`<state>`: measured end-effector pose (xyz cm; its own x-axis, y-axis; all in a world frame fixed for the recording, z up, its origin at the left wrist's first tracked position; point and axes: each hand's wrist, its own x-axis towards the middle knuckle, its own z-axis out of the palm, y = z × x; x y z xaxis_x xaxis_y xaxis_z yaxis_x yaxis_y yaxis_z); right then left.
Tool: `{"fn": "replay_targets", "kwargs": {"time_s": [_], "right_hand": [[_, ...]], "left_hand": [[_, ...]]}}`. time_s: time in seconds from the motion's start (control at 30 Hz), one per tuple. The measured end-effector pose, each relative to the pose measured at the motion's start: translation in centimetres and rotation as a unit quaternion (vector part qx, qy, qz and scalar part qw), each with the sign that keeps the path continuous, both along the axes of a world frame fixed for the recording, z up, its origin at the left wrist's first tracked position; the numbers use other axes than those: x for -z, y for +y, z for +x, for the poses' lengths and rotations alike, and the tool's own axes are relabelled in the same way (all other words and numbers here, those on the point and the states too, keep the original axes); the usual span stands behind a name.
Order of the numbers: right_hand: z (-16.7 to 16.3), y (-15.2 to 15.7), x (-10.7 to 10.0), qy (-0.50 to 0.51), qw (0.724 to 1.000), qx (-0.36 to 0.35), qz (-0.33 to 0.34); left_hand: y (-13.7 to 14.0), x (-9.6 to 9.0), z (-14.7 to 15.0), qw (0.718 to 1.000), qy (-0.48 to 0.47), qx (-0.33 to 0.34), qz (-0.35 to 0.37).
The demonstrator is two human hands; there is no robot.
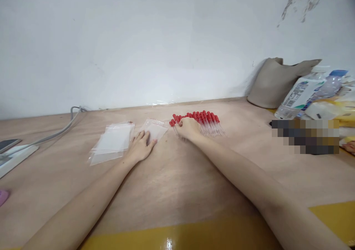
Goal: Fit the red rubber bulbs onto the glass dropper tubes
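Note:
My left hand (141, 146) lies flat with its fingers apart, resting on small clear zip bags (157, 129). To its left lies a loose stack of more clear bags (113, 139). A row of droppers (206, 120) with red rubber bulbs and thin clear stems is spread on the table, bulbs toward the wall. Over the left part of that row, my right hand (188, 127) has its fingers curled and closed on a dropper, whose stem is mostly hidden by the hand. A few red bulbs show to the left of the fingers.
Brown paper covers the table (166, 191), with yellow tape along the front edge. At the right stand a grey-brown container (273, 82), plastic bottles (301, 91) and a blurred-out dark patch. A grey cable (65, 128), a phone (8, 145) and a pink object (3, 197) are at left.

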<state>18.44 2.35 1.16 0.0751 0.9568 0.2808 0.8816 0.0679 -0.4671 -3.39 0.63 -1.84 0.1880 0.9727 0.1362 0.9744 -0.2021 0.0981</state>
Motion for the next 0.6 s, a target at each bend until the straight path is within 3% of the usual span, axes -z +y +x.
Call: {"fn": "replay_targets", "kwargs": {"time_s": [0.27,0.4,0.6], "right_hand": [[-1.5,1.5,0.8,-0.062,0.997,0.030,-0.023],[-1.4,1.0,1.2,-0.064,0.998,0.013,0.000],[-0.9,-2.4,2.9,-0.061,0.990,-0.094,0.086]], "left_hand": [[-0.1,-0.2,0.3,1.000,-0.004,0.009,0.008],[0.2,0.1,0.1,1.000,-0.013,0.004,0.027],[0.1,0.2,-0.4,0.992,-0.061,0.045,0.098]]}}
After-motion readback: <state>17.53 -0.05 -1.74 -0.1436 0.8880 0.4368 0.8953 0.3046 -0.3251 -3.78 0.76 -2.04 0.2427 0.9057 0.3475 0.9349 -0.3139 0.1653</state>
